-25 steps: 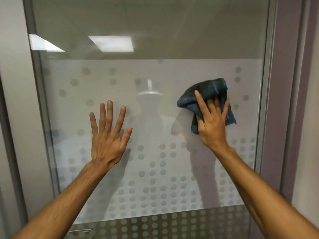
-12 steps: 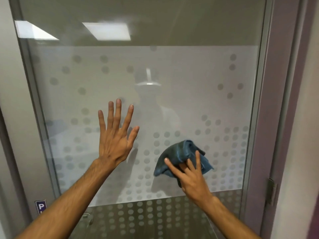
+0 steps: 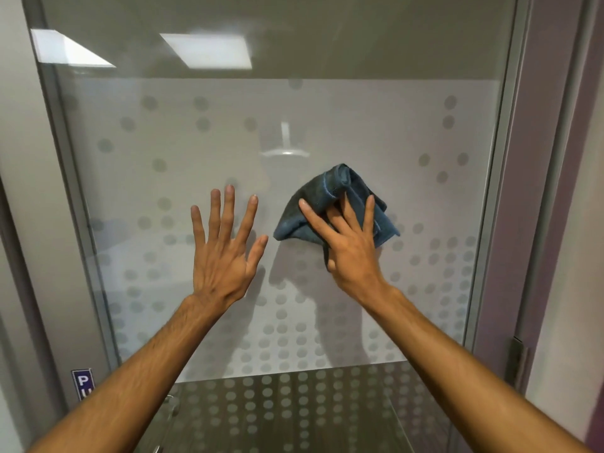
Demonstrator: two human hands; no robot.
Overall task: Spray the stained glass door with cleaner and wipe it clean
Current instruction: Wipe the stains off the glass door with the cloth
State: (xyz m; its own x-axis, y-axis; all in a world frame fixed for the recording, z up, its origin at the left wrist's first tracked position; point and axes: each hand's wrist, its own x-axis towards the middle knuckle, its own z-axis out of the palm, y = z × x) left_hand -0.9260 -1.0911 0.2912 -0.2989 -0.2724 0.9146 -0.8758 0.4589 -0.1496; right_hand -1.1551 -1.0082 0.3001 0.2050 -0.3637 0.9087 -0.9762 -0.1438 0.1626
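A small blue sign [image 3: 82, 383] sits low on the left frame of the glass door [image 3: 327, 119], whose frosted, dotted band fills the middle. The left hand [image 3: 225, 256] lies flat against the pane, fingers spread wide and holding nothing, apparently bracing the door. Just beside it the right hand [image 3: 351, 250] presses a bunched blue cloth [image 3: 330, 197] to the glass with fingers splayed. To wipe well, keep firm, even pressure, overlap strokes, and refold to a clean face
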